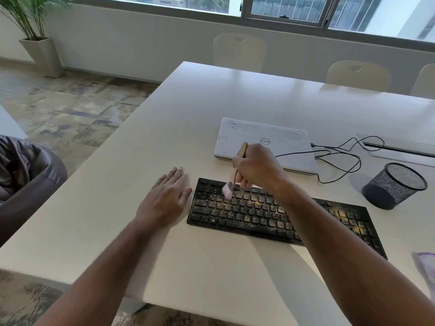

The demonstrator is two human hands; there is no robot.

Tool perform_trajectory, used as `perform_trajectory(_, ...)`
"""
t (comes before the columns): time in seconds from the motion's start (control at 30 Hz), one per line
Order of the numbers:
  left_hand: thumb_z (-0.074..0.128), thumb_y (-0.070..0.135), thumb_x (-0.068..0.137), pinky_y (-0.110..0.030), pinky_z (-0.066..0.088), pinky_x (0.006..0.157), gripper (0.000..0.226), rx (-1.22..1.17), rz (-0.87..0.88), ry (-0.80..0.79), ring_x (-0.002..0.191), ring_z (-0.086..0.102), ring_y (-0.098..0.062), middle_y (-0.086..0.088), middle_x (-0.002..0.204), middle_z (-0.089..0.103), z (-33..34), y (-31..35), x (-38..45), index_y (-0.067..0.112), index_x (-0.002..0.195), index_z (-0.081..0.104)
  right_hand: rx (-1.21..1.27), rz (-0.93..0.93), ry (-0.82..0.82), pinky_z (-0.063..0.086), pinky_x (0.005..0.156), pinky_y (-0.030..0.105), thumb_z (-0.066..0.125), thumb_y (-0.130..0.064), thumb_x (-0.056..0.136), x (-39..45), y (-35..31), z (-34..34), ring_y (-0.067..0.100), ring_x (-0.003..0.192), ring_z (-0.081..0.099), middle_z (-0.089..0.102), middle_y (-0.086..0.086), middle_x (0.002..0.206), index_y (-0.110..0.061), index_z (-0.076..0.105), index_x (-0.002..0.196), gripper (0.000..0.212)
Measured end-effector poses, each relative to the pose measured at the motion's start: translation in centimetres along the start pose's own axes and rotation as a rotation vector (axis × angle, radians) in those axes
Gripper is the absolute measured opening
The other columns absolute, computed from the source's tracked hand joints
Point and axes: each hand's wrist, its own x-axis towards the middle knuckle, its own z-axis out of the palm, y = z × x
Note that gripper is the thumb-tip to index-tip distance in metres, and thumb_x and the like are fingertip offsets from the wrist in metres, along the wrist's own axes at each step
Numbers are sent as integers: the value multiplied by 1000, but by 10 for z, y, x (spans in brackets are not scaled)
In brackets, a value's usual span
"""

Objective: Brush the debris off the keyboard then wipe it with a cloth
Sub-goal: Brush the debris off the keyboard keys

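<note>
Both forearms are reaching in from the bottom edge, and I am watching them cross the white table (164,142). My left hand (164,198) is lying flat on the tabletop, fingers straight and together, holding nothing, with its thumb side just beside the keyboard's left end. My right hand (256,168) is curling around the wooden handle of a small brush (231,182), gripping it firmly. Below that hand the pale bristles are pointing down at the top-left keys; they are blurring, so I cannot tell for sure that they are touching. Under the right wrist the black keyboard (259,215) is lying across the table, with yellowish debris (254,208) speckling most of its keys. Beyond the right hand a closed white laptop (277,140) is sitting with a black cable (341,158) trailing off. Further right a mesh cup (393,187) is standing, and a purplish cloth (426,267) is peeking in near the right elbow.
</note>
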Motion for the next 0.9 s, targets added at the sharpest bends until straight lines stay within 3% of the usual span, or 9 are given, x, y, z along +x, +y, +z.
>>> perform_trajectory(0.13,34,39,107,-28,4,126,59,-3,-2,4,155,4,-5,2,169,16,-1,1,-1,15,161,24,-2,-22,154,66,65,46,59,-12,104,2,9,1,19,51,73,74,10,64,-2,69,81,27)
perform_trajectory(0.3,34,39,107,-29,6,127,59,0,-3,-7,155,3,-5,3,169,15,-1,1,-1,16,161,23,-83,-6,54,66,60,36,59,-11,101,-3,9,-4,17,48,72,74,10,65,0,70,82,24)
perform_trajectory(0.43,35,38,107,-29,6,126,59,-1,-3,-5,155,4,-6,2,169,16,-1,1,-1,16,160,25,-31,-21,142,66,64,39,60,-15,105,2,12,-4,17,52,73,74,10,66,-3,69,84,26)
perform_trajectory(0.6,34,39,107,-31,7,127,59,2,2,-16,155,4,-6,2,169,16,-1,0,-1,15,160,24,-43,6,45,62,53,28,60,-12,103,-1,12,-6,18,49,72,74,9,64,1,71,84,26)
perform_trajectory(0.73,32,41,106,-29,6,126,60,3,-4,-8,155,5,-6,2,169,17,-1,0,-1,16,160,26,-31,-29,91,66,62,36,60,-14,105,0,16,-6,17,51,73,74,10,66,-1,70,84,27)
perform_trajectory(0.8,33,40,107,-29,6,126,59,3,-2,-10,155,4,-5,2,169,17,0,0,-1,16,161,25,-70,-25,28,65,58,32,61,-13,104,-1,16,-8,16,49,71,75,11,68,0,71,85,24)
perform_trajectory(0.9,27,44,104,-29,6,126,63,7,2,-18,155,5,-6,1,169,17,-1,0,-1,15,160,26,-123,-92,-66,63,64,38,62,-16,104,1,10,-13,15,54,69,74,7,71,-2,71,88,23)
